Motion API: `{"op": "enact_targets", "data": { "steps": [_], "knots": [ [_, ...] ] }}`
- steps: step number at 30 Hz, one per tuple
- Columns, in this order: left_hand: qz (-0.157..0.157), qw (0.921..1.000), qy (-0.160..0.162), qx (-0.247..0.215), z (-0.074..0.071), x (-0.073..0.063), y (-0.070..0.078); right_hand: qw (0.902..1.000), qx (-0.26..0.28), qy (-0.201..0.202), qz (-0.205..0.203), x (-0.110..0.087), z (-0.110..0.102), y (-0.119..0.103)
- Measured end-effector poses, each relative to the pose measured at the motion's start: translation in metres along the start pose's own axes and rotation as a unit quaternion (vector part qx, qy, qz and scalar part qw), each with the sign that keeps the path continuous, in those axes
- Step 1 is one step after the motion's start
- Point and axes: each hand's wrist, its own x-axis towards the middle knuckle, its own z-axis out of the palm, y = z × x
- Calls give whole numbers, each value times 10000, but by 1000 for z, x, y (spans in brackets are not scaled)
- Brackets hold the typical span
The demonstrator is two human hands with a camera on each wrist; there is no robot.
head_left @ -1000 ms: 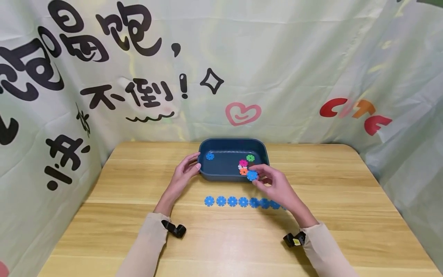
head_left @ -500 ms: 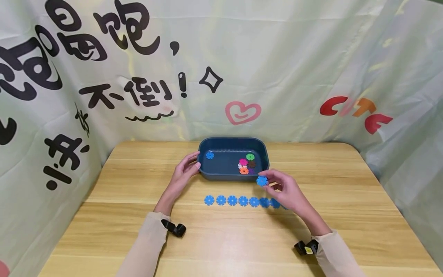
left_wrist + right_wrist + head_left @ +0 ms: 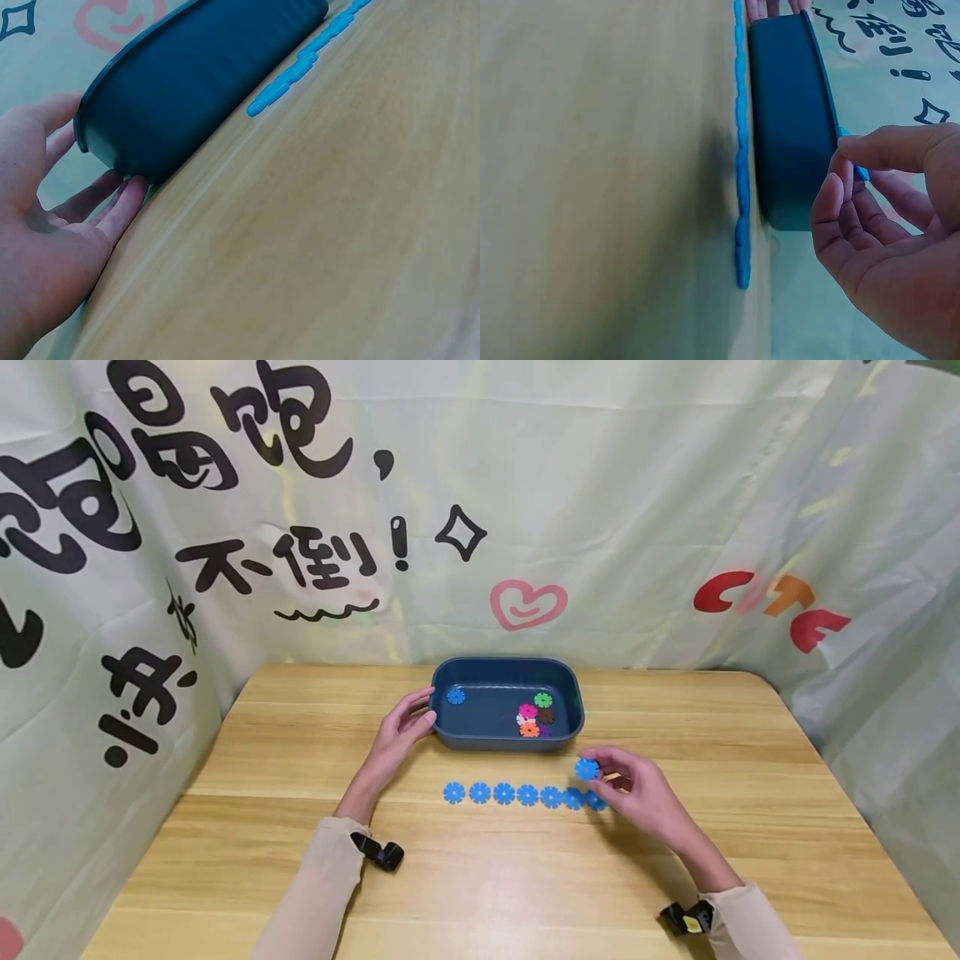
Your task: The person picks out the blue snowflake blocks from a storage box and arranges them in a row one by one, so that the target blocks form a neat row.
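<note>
My right hand [image 3: 641, 793] pinches a blue snowflake disc [image 3: 587, 769] between thumb and fingers, raised above the right end of a row of blue snowflake discs [image 3: 527, 795] on the table. In the right wrist view, only a sliver of the pinched disc shows past the thumb. A dark blue tray [image 3: 506, 744] stands behind the row. My left hand [image 3: 393, 739] touches the tray's left end with fairly straight fingers; the left wrist view shows its fingertips against rim and wall. Part of the row's right end hides behind the right hand.
Inside the tray lie a blue disc [image 3: 456, 696] at left and, at right, green [image 3: 543, 700], pink [image 3: 527, 711], orange [image 3: 529, 728], brown, white and purple ones. The wooden table [image 3: 480, 885] meets a printed curtain [image 3: 630, 527] at its back edge.
The right hand has moved from the tray's front right corner rightward and toward the person, carrying the blue disc. My left hand has stayed at the tray.
</note>
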Motion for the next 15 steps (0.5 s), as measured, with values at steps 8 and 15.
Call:
{"op": "enact_targets", "data": {
  "steps": [8, 15],
  "knots": [
    [-44, 10000, 13, 56, 0, -3, 2, 9999, -161, 29, -45, -15, -13, 9],
    [-112, 9999, -18, 1, 2, -1, 4, 9995, -268, 74, -153, -26, -26, 18]
  ]
}}
